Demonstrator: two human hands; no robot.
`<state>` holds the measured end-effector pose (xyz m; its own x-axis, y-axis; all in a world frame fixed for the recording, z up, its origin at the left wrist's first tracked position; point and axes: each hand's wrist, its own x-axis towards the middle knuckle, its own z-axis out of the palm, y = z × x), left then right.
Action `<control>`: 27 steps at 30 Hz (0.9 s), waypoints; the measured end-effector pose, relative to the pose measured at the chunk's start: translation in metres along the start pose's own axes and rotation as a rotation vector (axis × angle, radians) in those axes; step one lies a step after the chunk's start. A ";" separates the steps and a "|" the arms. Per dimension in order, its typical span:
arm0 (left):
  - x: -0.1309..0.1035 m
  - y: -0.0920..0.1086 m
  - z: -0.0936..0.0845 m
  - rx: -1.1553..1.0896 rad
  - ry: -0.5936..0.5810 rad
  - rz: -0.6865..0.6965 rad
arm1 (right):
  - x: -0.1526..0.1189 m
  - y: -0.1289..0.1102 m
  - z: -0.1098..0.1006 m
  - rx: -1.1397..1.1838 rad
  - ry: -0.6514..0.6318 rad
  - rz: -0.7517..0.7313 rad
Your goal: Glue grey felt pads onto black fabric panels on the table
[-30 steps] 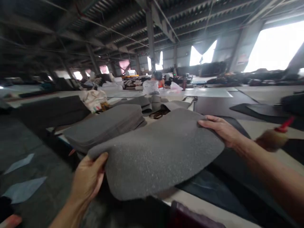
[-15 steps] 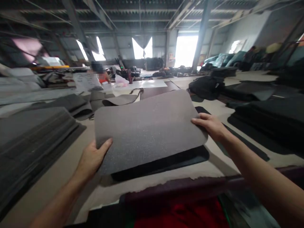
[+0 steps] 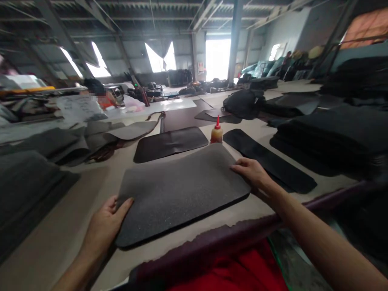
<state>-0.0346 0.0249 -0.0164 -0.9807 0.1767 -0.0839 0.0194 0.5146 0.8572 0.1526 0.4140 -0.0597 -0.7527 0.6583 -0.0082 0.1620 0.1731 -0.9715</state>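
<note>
A grey rounded-corner sheet lies low over the table, held at both ends. At its left edge my left hand grips it, thumb on top and the other fingers partly hidden. On the right edge my right hand pinches it near the corner. A dark panel shows only as a black rim under the sheet's front edge. Just beyond stand a glue-like bottle with a red nozzle and a dark brown panel lying flat. A long black panel lies beside my right hand.
Grey sheets are stacked at the left, and curled grey sheets lie behind them. A tall black stack and a black bag occupy the right. The table's front edge has a ragged maroon cover. A person is at the far left.
Both hands have lowered the grey sheet from a raised tilt down over the dark panel. The bottle and brown panel behind it have come into view. The camera has turned right.
</note>
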 end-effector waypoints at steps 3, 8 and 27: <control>0.000 0.000 -0.001 0.189 0.009 0.003 | 0.001 0.004 -0.001 -0.037 -0.012 0.001; 0.000 -0.002 -0.002 0.427 0.079 0.045 | 0.005 0.011 -0.001 -0.121 -0.012 -0.036; 0.001 -0.004 0.000 0.625 0.015 0.012 | 0.006 0.018 -0.003 -0.508 0.003 -0.175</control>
<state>-0.0354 0.0234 -0.0196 -0.9821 0.1766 -0.0651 0.1367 0.9071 0.3980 0.1527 0.4234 -0.0769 -0.7947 0.5894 0.1448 0.3231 0.6128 -0.7212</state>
